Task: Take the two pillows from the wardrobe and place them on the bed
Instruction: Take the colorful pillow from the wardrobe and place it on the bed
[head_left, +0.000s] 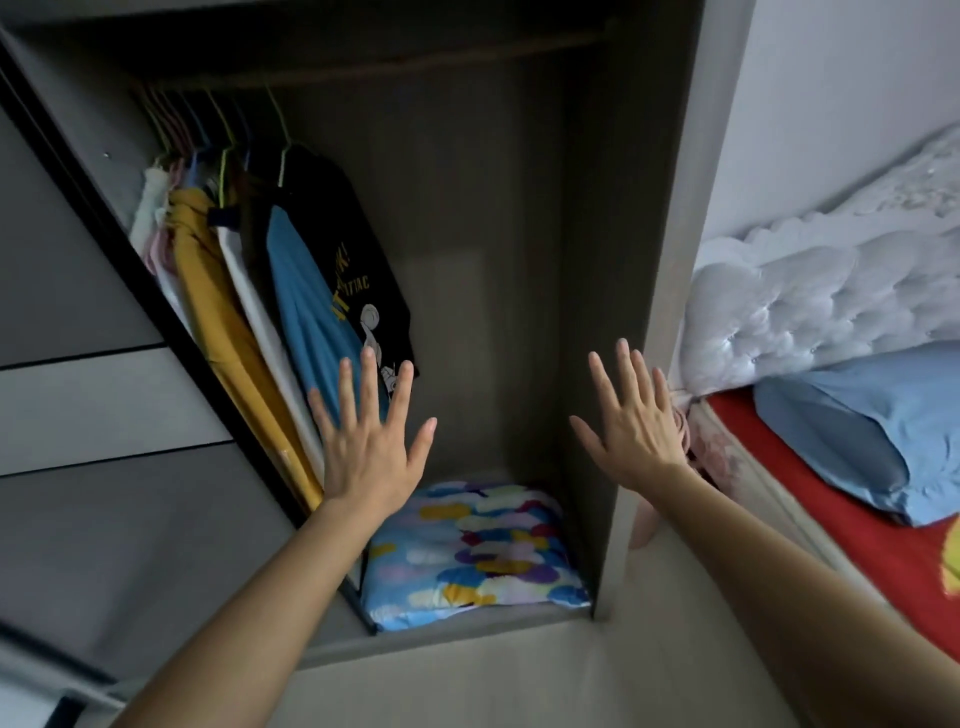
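Observation:
A pillow with a blue, yellow and purple blotch pattern lies on the floor of the open wardrobe. A plain blue pillow rests on the bed, which has a red sheet, at the right. My left hand is raised in front of the wardrobe with fingers spread, above the patterned pillow and holding nothing. My right hand is also spread and empty, level with the wardrobe's right side panel. Neither hand touches a pillow.
Several shirts on hangers fill the wardrobe's left part, close to my left hand. A grey sliding door stands at the left. The white tufted headboard rises behind the bed. Light floor lies below.

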